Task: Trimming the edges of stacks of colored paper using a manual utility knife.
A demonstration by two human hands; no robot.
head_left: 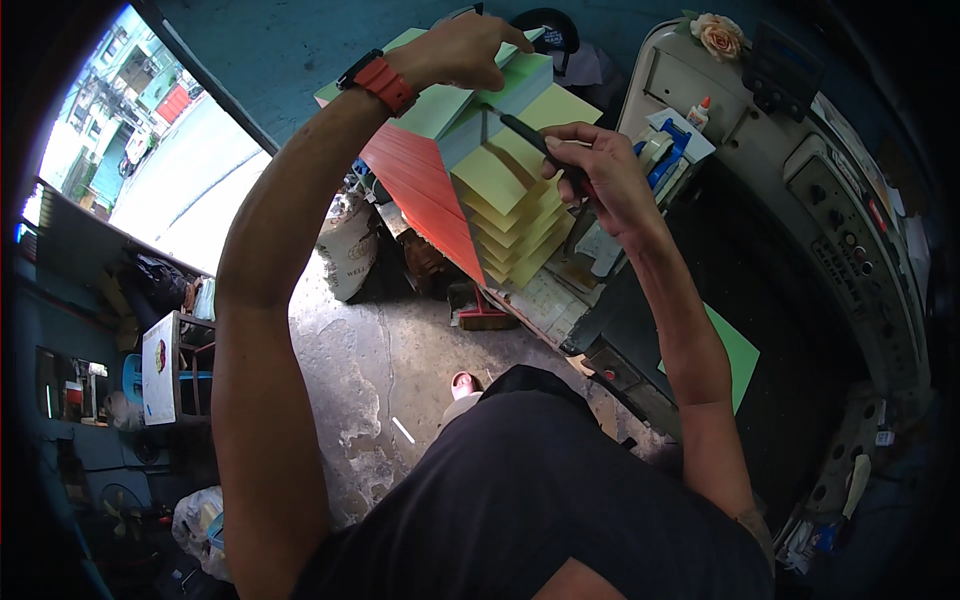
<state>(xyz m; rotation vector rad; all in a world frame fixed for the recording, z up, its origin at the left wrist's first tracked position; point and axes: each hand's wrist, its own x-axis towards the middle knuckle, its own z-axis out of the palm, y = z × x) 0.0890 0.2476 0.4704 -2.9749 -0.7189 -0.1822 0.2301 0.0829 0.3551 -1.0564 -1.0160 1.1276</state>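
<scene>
Tall stacks of coloured paper stand ahead of me. A red paper stack [425,185] faces me on the left, and a yellow paper stack [505,215] beside it lies in staggered layers. Pale green paper [433,108] tops the pile. Over the far end of the green paper reaches my left hand [462,52], its thumb and forefinger apart and nothing visible between them. My right hand [603,172] is closed round a black-handled tool [530,135]. Its thin tip points left at the stack's upper edge; the tip's exact kind is too small to tell.
At right stands a large beige machine [690,65] with a control panel [850,235]. A blue tape dispenser [668,150] and a glue bottle [698,112] sit beside my right hand. A green sheet [735,360] lies under my right forearm. A white sack [347,250] stands left of the stacks.
</scene>
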